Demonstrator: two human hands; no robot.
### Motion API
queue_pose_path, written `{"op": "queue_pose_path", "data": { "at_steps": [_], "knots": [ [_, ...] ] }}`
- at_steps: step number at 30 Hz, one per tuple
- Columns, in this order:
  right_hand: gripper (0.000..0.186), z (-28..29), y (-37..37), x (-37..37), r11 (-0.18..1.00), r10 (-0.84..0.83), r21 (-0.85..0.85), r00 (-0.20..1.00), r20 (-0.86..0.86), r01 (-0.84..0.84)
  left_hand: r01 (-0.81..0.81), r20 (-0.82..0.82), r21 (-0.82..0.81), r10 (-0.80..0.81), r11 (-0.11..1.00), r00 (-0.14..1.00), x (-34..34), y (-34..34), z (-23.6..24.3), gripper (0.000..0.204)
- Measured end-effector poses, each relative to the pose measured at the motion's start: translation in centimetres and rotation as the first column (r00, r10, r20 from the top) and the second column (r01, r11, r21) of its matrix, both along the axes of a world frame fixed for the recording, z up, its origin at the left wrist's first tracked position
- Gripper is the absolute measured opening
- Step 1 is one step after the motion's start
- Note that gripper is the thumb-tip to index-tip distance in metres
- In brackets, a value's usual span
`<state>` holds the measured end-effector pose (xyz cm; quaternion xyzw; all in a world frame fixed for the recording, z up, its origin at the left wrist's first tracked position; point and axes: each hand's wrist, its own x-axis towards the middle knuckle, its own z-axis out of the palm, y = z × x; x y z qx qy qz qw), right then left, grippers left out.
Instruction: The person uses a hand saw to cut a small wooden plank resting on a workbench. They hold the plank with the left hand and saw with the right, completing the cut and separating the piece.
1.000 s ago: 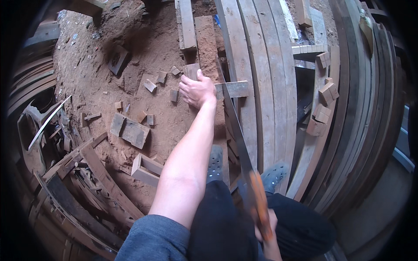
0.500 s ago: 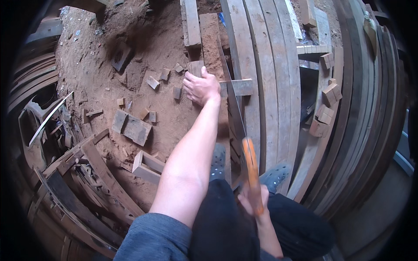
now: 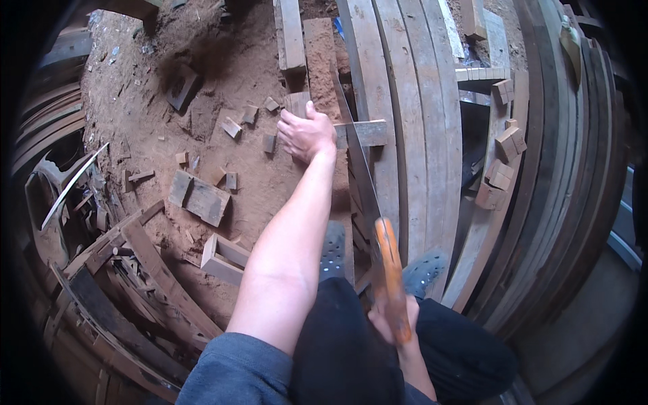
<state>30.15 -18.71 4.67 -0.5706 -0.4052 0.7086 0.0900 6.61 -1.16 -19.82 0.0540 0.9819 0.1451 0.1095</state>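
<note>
My right hand is wrapped round the orange wooden handle of a handsaw. The saw's long thin blade runs forward from the handle and crosses a short grey board just right of my other hand. My left hand grips a wooden piece at the end of that board, thumb raised and fingers curled over the far side. Under the board lies a sawdust-covered beam. My left palm hides how the piece and the board meet.
Long planks lie side by side at right. Small cut blocks line a beam beyond them. Offcuts and a flat board lie on the sawdust-strewn ground at left. A small wooden frame rests near my left forearm.
The saw handle sits slightly nearer to me. My left hand keeps its hold on the wood, and the whole view has shifted a little.
</note>
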Motion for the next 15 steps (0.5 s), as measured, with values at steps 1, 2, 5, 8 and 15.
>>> {"op": "queue_pose_path", "data": {
  "at_steps": [1, 2, 5, 8, 15],
  "knots": [
    [0.023, 1.3, -1.6, 1.1, 0.956, -0.15, -0.252, 0.989, 0.01, 0.148, -0.001, 0.014, -0.007, 0.001, 1.0, 1.0, 0.1, -0.2, 0.1, 0.057],
    [0.023, 2.8, -2.5, 2.2, 1.0, 0.013, -0.002, 0.994, 0.106, -0.013, -0.003, 0.007, 0.009, 0.003, 1.0, 1.0, 0.0, 0.0, 0.0, 0.057],
    [0.032, 7.4, -3.2, 3.8, 0.915, 0.306, 0.045, 0.763, 0.57, -0.401, -0.014, 0.024, -0.001, 0.014, 1.0, 1.0, 0.0, -0.3, 0.3, 0.056],
    [0.017, 3.8, -3.5, 4.6, 0.855, -0.309, -0.35, 0.918, 0.247, 0.382, -0.006, 0.028, -0.002, 0.006, 1.0, 1.0, -0.1, 0.1, 0.3, 0.056],
    [0.018, 2.9, -3.2, 4.2, 0.916, -0.327, -0.276, 0.941, -0.09, 0.292, 0.006, 0.044, 0.006, -0.007, 1.0, 0.999, -0.1, 0.2, 0.4, 0.056]
  ]
}}
